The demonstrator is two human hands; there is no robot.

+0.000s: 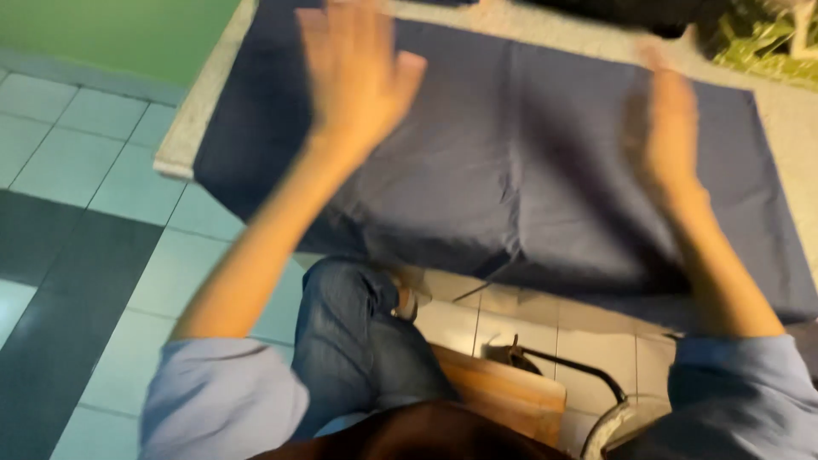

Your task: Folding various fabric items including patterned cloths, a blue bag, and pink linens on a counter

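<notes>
A dark blue cloth (511, 162) lies spread over a pale table top (192, 128), and its near edge hangs over the front. My left hand (358, 72) is flat with fingers spread over the cloth's far left part. My right hand (669, 128) is also flat, over the right part of the cloth. Both hands are blurred by motion and hold nothing. I cannot tell whether the palms touch the cloth.
Light and dark floor tiles (77, 238) show at the left. My jeans-clad knee (349, 332) and a wooden chair seat (503, 383) with a dark metal frame are below the table edge. Green wrapped things (758, 43) sit at the far right corner.
</notes>
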